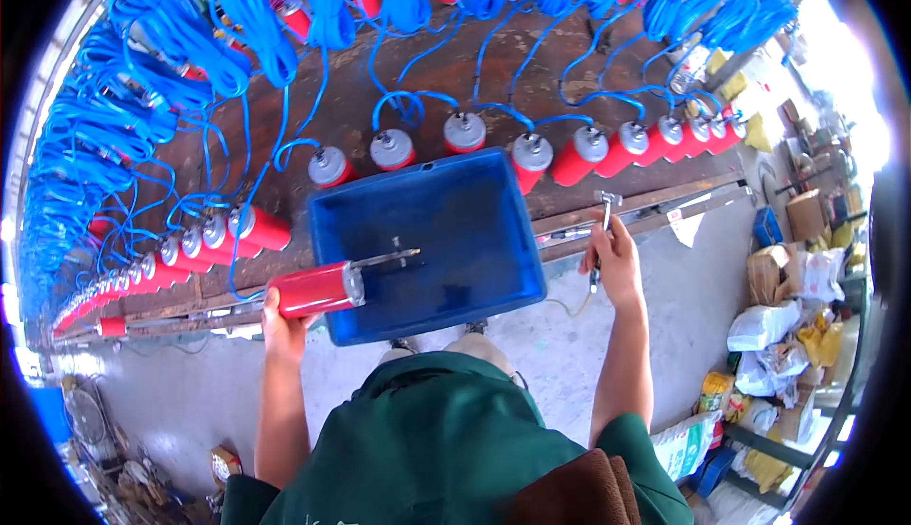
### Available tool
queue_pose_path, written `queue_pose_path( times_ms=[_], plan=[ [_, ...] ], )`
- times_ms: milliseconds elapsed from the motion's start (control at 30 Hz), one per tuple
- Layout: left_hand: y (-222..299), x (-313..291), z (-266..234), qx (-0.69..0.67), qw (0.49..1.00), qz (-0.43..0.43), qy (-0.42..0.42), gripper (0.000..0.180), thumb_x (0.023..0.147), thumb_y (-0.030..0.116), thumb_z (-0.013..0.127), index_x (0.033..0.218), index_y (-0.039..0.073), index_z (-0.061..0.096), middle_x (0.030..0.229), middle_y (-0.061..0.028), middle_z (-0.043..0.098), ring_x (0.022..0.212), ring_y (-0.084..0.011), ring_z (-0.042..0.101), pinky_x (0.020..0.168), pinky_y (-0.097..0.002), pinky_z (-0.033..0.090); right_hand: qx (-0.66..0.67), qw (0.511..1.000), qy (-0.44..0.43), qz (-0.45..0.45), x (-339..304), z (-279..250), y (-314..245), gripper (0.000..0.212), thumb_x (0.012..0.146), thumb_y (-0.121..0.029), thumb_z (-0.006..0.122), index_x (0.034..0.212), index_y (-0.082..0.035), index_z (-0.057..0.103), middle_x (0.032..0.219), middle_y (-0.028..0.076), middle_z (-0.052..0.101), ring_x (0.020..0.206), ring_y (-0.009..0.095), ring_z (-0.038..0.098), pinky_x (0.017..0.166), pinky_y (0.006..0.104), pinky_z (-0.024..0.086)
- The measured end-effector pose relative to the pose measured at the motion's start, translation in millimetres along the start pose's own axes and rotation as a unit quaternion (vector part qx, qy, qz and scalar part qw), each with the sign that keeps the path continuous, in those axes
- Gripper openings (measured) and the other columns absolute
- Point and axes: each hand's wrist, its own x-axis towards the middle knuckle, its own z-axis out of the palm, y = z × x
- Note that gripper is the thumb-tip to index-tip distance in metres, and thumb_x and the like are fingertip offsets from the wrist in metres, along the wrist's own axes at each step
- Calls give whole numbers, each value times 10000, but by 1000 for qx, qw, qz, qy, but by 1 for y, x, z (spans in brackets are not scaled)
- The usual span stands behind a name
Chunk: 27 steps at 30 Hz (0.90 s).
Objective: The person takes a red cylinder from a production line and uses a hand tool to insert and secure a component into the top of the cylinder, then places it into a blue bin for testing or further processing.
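Note:
My left hand (285,328) is closed around the lower left end of a red cylinder (308,291) with a metal end. From that end a thin metal rod (384,258) with a short crosspiece points right, over the blue plastic tray (432,324). The cylinder lies tilted across the tray's left rim. Off the tray's right side, my right hand (617,264) grips a slim metal tool (607,204) with a T-shaped head pointing away from me. The tool's dark lower end shows under my fingers, and a thin pale line curls near it.
Red cylinders (579,157) with grey caps and blue cables line the edge of the brown bench (436,70). Coiled blue cables (242,22) crowd its far side and left. On the floor at right are boxes and sacks (759,328); a fan (87,416) stands at lower left.

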Motion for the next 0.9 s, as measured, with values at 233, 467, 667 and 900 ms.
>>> queue_pose_path(
  times_ms=[233,467,667,900],
  plan=[
    [-1,3,2,-11,999,-3,31,691,967,617,738,1392,99,567,1329,-167,729,1201,-339,744,951,-492,666,112,992,-38,-42,-43,96,-52,375,1120,-108,558,1483,-57,477,859,61,639,573,93,542,510,263,508],
    [3,-2,9,-16,999,-19,33,667,994,595,707,1409,93,564,1351,-164,714,1189,-335,748,934,-479,678,-19,985,-126,113,-26,184,-42,203,1099,-195,538,1160,-25,632,721,69,609,527,108,511,453,280,426],
    [8,-5,17,4,1000,-18,14,638,1054,603,603,1400,69,558,1294,-177,736,1119,-316,774,878,-422,692,114,956,-178,203,-3,221,-11,207,1037,-122,470,1092,-7,633,805,86,601,518,75,389,442,246,329],
    [9,-4,15,-3,1000,-16,15,553,1091,504,576,1389,39,559,1273,-207,738,1119,-338,775,852,-445,697,150,951,-176,205,-1,237,-8,193,1017,-100,459,1047,-6,624,797,81,587,523,74,378,442,239,308]
  ],
)
